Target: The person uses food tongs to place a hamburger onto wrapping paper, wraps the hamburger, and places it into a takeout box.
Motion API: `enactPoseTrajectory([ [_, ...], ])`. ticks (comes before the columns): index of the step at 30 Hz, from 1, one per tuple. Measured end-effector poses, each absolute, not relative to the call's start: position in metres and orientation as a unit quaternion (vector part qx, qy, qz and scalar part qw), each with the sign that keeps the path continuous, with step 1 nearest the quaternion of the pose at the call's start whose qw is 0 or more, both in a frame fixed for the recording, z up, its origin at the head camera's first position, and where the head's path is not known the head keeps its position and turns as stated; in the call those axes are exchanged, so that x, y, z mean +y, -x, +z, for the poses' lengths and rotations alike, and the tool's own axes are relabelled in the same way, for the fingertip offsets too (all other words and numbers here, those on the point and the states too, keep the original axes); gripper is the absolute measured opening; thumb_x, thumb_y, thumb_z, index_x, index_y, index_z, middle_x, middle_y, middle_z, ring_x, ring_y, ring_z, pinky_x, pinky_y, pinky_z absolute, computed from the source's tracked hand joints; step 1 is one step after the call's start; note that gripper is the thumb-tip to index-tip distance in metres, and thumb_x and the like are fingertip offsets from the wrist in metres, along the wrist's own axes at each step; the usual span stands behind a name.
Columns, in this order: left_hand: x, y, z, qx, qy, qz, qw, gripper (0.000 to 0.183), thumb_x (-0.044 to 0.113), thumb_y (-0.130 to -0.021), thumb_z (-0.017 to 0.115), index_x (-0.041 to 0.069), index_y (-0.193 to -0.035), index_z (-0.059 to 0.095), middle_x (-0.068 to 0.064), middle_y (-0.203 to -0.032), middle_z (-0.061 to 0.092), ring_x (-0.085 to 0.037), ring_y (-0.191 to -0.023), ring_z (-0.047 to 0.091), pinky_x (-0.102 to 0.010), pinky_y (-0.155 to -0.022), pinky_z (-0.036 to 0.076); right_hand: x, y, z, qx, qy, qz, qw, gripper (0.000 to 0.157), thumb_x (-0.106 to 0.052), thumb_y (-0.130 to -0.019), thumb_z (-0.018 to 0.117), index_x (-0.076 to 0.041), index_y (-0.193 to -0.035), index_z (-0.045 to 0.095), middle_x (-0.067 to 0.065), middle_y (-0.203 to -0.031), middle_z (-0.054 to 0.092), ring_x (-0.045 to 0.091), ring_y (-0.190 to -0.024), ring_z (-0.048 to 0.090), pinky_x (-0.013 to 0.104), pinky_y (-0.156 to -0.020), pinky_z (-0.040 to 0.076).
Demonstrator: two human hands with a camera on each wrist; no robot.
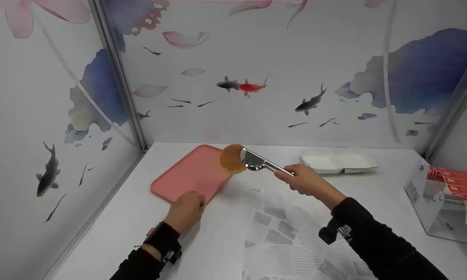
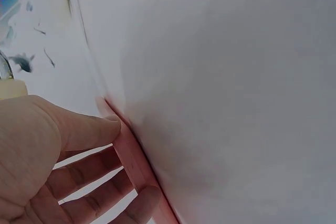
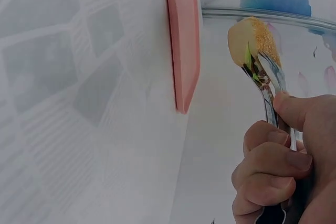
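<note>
My right hand (image 1: 306, 179) grips a pair of metal tongs (image 1: 274, 166) by the handles. Between their tips is a round golden-brown bun (image 1: 230, 159), held above the right edge of a pink tray (image 1: 188, 171). In the right wrist view the bun (image 3: 241, 43) has a pale smooth side, a crumbly golden face and something green by the tongs' tips. My left hand (image 1: 186, 213) holds the tray's near rim; in the left wrist view its thumb lies on the rim (image 2: 134, 161) with fingers on the other side.
A white two-part takeaway box (image 1: 323, 163) stands open at the back right. Printed paper sheets (image 1: 284, 249) lie on the white table in front. At the right edge is a metal dispenser (image 1: 424, 206) with red packaging (image 1: 459, 184). Printed panels wall the back and sides.
</note>
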State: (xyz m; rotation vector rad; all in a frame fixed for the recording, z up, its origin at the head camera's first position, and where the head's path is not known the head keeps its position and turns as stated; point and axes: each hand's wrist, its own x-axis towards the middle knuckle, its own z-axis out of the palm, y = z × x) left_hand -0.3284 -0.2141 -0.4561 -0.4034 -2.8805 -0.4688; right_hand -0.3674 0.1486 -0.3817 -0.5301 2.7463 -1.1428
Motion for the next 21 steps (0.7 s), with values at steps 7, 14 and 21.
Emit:
enactPoseTrajectory([
  [7, -0.219, 0.328, -0.454, -0.968, 0.141, -0.179, 0.102, 0.009, -0.002, -0.093, 0.077, 0.004, -0.087, 0.075, -0.004, -0.083, 0.07, -0.016, -0.076, 0.058, -0.04, -0.075, 0.058, 0.193, 0.338, -0.384, 0.906, 0.168, -0.383, 0.072, 0.036, -0.043, -0.11, 0.059, -0.01, -0.094, 0.061, -0.005, -0.064, 0.043, 0.008, -0.054, 0.034, 0.022, -0.05, 0.027],
  [14, -0.221, 0.325, -0.456, -0.972, 0.123, -0.182, 0.09, 0.006, 0.001, -0.094, 0.078, 0.005, -0.091, 0.076, -0.003, -0.084, 0.069, -0.015, -0.077, 0.059, -0.039, -0.076, 0.059, 0.234, 0.306, -0.393, 0.897, 0.158, -0.397, 0.111, 0.041, -0.046, -0.11, 0.057, -0.008, -0.093, 0.058, -0.007, -0.064, 0.038, 0.008, -0.053, 0.027, 0.021, -0.048, 0.023],
  [21, -0.22, 0.328, -0.456, -0.966, 0.133, -0.194, 0.104, 0.009, -0.001, -0.093, 0.079, 0.006, -0.088, 0.075, -0.002, -0.082, 0.068, -0.014, -0.075, 0.056, -0.037, -0.074, 0.056, 0.276, 0.278, -0.401, 0.87, 0.143, -0.436, 0.183, 0.044, -0.042, -0.114, 0.051, -0.003, -0.095, 0.056, -0.006, -0.065, 0.036, 0.008, -0.051, 0.021, 0.022, -0.045, 0.022],
])
